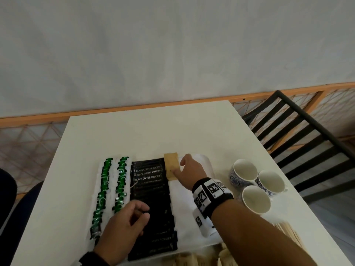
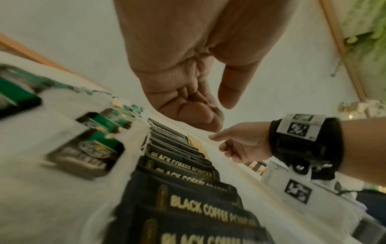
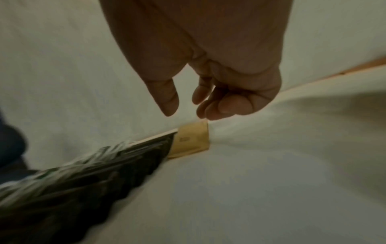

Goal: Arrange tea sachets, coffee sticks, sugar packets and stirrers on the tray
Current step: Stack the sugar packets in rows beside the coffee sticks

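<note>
A white tray (image 1: 206,161) lies on the white table. It holds two columns of green tea sachets (image 1: 113,189) (image 2: 98,137) and a column of black coffee sticks (image 1: 149,191) (image 2: 188,189) (image 3: 83,189). One brown sugar packet (image 1: 170,165) (image 3: 192,140) lies flat at the tray's far end, right of the coffee sticks. My right hand (image 1: 178,167) (image 3: 188,113) hovers at that packet's right edge, fingers loosely curled, fingertips at or just touching it, gripping nothing. My left hand (image 1: 144,212) (image 2: 217,112) hangs over the near coffee sticks, loosely curled and empty.
Three white-and-blue cups (image 1: 256,199) stand right of the tray. Wooden stirrers (image 1: 288,232) lie at the near right, and more brown packets (image 1: 192,260) at the table's near edge. A black chair (image 1: 299,135) stands off the right side.
</note>
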`<state>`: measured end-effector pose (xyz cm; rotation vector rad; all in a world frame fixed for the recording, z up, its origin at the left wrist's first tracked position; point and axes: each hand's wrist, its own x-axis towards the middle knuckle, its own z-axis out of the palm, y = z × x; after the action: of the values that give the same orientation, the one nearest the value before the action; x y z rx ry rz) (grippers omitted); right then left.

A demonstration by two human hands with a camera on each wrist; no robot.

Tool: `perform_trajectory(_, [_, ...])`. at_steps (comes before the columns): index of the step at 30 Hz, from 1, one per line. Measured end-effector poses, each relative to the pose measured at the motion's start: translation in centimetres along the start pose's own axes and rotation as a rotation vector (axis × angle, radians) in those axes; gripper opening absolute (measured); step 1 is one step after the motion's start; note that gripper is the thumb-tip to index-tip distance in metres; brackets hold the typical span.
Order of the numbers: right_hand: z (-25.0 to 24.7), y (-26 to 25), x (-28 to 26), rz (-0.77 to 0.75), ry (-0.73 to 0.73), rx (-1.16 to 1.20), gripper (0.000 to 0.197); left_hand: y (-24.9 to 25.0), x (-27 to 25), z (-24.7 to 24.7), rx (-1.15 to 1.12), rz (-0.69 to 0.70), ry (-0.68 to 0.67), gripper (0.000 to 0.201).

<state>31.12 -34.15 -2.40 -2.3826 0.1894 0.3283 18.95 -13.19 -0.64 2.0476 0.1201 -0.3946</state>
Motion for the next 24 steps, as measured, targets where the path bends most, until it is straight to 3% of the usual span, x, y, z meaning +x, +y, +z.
perform_trajectory(2, [-0.7,-0.2,-2.7,-0.141,-0.096,-0.088,0.025,-0.3,-1.0,0.1,0.136,0.053,-0.120,0.007])
perform_trajectory(7, [-1.5,-0.1,-10.9,-0.444,-0.534,-0.396,0.022,-1.3,-3.1,1.2,0.507,0.125,-0.429,0.014])
perform_trajectory(10, [-0.1,1.6,-13.7,-0.556,-0.634,-0.542,0.023,-1.4,-4.1,1.9,0.628,0.166,-0.471,0.021])
perform_trajectory(14, [1.9,3.8,-15.6,-0.637,-0.522,-0.807,0.030,-2.0,-4.8,3.1,0.728,0.175,-0.461,0.044])
perform_trajectory(20, [2.8,5.3,-16.8,-0.570,-0.401,-0.810,0.035,-1.0,-5.9,4.5,0.781,0.303,-0.426,0.082])
perform_trajectory(24, [2.4,5.8,-17.2,-0.533,-0.312,-0.806,0.037,-2.5,-5.5,4.7,0.823,0.308,-0.410,0.075])
